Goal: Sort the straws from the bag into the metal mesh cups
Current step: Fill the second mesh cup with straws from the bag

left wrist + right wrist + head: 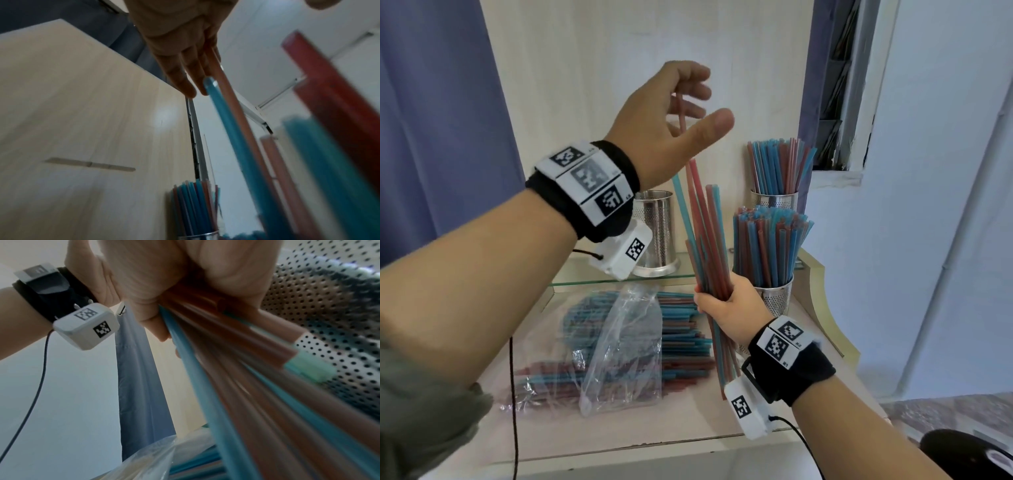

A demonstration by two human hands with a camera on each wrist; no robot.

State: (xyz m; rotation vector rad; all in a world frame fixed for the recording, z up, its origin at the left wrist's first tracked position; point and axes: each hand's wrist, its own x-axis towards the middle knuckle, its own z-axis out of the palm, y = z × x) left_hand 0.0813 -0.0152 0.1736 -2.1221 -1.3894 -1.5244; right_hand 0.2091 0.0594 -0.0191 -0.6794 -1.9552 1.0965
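Your right hand [729, 308] grips a bundle of red and blue straws [705, 233] around its lower part, fingers curled tight. Beside it on the lower shelf [688, 428] lies the clear plastic bag [619, 349] on a heap of straws. Your left hand [671, 116] is raised above the bundle, one red straw [681, 116] held between its loosely extended fingers. Behind, two mesh cups [777, 294] stand full of straws; a third cup [657, 233] stands on the glass shelf [592, 279].

Red and blue straws [705, 236], silver perforated cups [659, 219], clear bag [625, 346], black-and-white checkered wristbands [589, 178], blue curtain [438, 120]
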